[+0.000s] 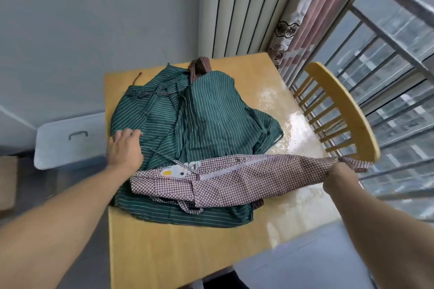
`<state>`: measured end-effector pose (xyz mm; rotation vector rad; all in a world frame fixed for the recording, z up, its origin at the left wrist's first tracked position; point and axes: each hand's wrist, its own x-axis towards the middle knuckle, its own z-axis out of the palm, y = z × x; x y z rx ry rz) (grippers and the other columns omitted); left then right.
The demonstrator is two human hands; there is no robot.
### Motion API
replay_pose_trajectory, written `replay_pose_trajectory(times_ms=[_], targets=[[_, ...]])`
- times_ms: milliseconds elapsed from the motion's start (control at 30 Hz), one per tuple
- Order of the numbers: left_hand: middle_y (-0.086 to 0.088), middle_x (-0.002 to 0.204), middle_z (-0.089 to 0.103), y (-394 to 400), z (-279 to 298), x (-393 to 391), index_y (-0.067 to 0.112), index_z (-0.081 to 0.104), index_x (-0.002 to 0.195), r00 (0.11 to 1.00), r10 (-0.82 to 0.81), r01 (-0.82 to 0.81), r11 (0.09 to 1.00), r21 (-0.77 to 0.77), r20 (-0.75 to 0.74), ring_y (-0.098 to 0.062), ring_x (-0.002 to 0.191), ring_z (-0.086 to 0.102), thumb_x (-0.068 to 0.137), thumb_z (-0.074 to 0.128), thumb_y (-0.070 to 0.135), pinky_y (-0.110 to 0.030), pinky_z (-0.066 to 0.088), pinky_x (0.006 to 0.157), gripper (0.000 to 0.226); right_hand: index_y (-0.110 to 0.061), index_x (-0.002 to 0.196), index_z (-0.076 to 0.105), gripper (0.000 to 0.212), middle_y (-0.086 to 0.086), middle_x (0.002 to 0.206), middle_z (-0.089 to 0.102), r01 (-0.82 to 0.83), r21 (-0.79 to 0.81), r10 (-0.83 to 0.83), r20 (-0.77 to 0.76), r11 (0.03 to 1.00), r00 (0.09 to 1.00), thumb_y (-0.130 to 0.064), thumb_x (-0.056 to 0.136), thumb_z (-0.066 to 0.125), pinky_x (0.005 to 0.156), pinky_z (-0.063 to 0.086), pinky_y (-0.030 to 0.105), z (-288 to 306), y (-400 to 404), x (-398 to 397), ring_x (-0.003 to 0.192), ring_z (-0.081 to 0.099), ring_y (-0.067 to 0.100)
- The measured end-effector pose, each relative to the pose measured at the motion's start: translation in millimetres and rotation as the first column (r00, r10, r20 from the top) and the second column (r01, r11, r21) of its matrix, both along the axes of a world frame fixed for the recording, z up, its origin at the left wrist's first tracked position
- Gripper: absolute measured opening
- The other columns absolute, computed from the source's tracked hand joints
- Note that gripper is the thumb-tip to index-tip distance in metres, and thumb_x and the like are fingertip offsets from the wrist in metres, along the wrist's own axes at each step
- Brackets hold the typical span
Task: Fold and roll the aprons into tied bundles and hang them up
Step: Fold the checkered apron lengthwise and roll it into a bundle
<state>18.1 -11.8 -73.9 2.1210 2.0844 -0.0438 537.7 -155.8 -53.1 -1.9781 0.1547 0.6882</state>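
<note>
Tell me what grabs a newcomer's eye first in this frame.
Probably the checked apron, folded into a long band across the near middle of the wooden table, its right end pinched and pulled taut by the right hand near the chair. Under and behind it lies a heap of green striped aprons, with the left hand resting open on its left edge.

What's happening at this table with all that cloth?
A person is sorting out aprons on a wooden table. Their right hand grips one end of a red-checked apron folded into a long strip and pulls it out toward the chair. Their left hand rests on a green striped apron that lies loosely spread underneath. Nothing looks rolled, tied or hung yet.
</note>
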Motion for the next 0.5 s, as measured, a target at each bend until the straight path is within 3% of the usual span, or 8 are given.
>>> replay_pose_trajectory(times_ms=[33, 100, 167, 233, 300, 367, 433, 500], targets=[[-0.004, 0.127, 0.062, -7.6, -4.8, 5.9, 0.022, 0.058, 0.128, 0.994, 0.018, -0.022, 0.999, 0.03, 0.11, -0.028, 0.12, 0.053, 0.085, 0.073, 0.011, -0.043, 0.045, 0.099, 0.047, 0.008, 0.139, 0.049, 0.042, 0.008, 0.087, 0.055, -0.05, 0.004, 0.051, -0.027, 0.999, 0.998, -0.008, 0.1, 0.044, 0.067, 0.048, 0.024, 1.5, -10.1, -4.0, 0.071, 0.052, 0.017], [0.003, 0.106, 0.068, -30.4, -9.8, 25.7, 0.025, 0.064, 0.106, 0.925, 0.112, -0.098, 0.994, -0.055, 0.364, -0.022, 0.1, 0.063, 0.088, 0.075, 0.033, -0.037, 0.052, 0.082, 0.022, -0.003, 0.134, 0.053, 0.035, 0.01, 0.108, 0.058, -0.032, 0.096, 0.048, -0.164, 0.995, 0.985, -0.009, 0.101, 0.04, 0.066, 0.046, 0.028, 3.5, -20.5, -8.4, 0.074, 0.052, 0.013], [0.01, 0.103, 0.067, -61.7, -18.4, 47.2, 0.028, 0.064, 0.101, 0.885, 0.145, -0.031, 0.966, -0.256, 0.442, -0.014, 0.093, 0.063, 0.085, 0.074, 0.056, -0.031, 0.052, 0.075, 0.033, -0.009, 0.117, 0.056, 0.027, 0.009, 0.118, 0.057, -0.011, 0.152, 0.046, -0.229, 0.988, 0.972, -0.008, 0.092, 0.045, 0.066, 0.048, 0.031, 9.2, -29.6, -14.6, 0.081, 0.057, 0.016], [0.011, 0.117, 0.062, -81.6, -31.0, 63.4, 0.03, 0.063, 0.117, 0.905, 0.015, 0.143, 0.93, -0.337, 0.426, -0.012, 0.108, 0.058, 0.079, 0.075, 0.065, -0.034, 0.051, 0.09, 0.053, -0.007, 0.122, 0.06, 0.045, 0.012, 0.122, 0.066, 0.018, 0.243, 0.055, -0.292, 0.97, 0.955, -0.01, 0.078, 0.051, 0.068, 0.053, 0.032, 12.4, -31.1, -16.4, 0.089, 0.064, 0.023], [0.009, 0.131, 0.056, -90.6, -42.3, 77.0, 0.031, 0.056, 0.131, 0.916, -0.063, 0.216, 0.91, -0.354, 0.396, -0.014, 0.122, 0.051, 0.075, 0.076, 0.068, -0.038, 0.045, 0.104, 0.07, -0.009, 0.121, 0.065, 0.034, 0.009, 0.115, 0.072, -0.051, 0.311, 0.142, -0.277, 0.949, 0.95, -0.019, 0.091, 0.052, 0.074, 0.056, 0.036, 23.7, -27.1, -21.0, 0.094, 0.068, 0.026], [0.009, 0.131, 0.054, -91.2, -44.5, 89.3, 0.031, 0.054, 0.133, 0.938, -0.104, 0.24, 0.884, -0.401, 0.331, -0.018, 0.127, 0.047, 0.073, 0.074, 0.073, -0.04, 0.04, 0.109, 0.076, -0.012, 0.121, 0.066, 0.03, 0.005, 0.114, 0.074, -0.074, 0.343, 0.166, -0.249, 0.937, 0.954, -0.029, 0.103, 0.051, 0.088, 0.056, 0.042, 35.3, -24.1, -26.6, 0.101, 0.069, 0.024], [0.012, 0.123, 0.055, -86.5, -49.9, 100.0, 0.032, 0.061, 0.121, 0.952, -0.125, 0.239, 0.873, -0.425, 0.279, -0.019, 0.124, 0.047, 0.074, 0.074, 0.072, -0.041, 0.038, 0.108, 0.063, -0.012, 0.122, 0.063, 0.027, 0.001, 0.113, 0.072, -0.076, 0.359, 0.166, -0.226, 0.93, 0.96, -0.029, 0.106, 0.048, 0.091, 0.054, 0.039, 43.3, -24.0, -24.3, 0.102, 0.068, 0.021], [0.013, 0.11, 0.062, -83.6, -53.4, 106.3, 0.033, 0.069, 0.095, 0.953, -0.091, 0.22, 0.866, -0.449, 0.29, -0.02, 0.116, 0.054, 0.08, 0.075, 0.063, -0.039, 0.042, 0.103, 0.035, -0.014, 0.12, 0.058, 0.019, -0.002, 0.111, 0.067, -0.053, 0.349, 0.131, -0.204, 0.936, 0.97, -0.021, 0.106, 0.047, 0.087, 0.052, 0.036, 43.4, -23.9, -12.5, 0.1, 0.064, 0.016]])
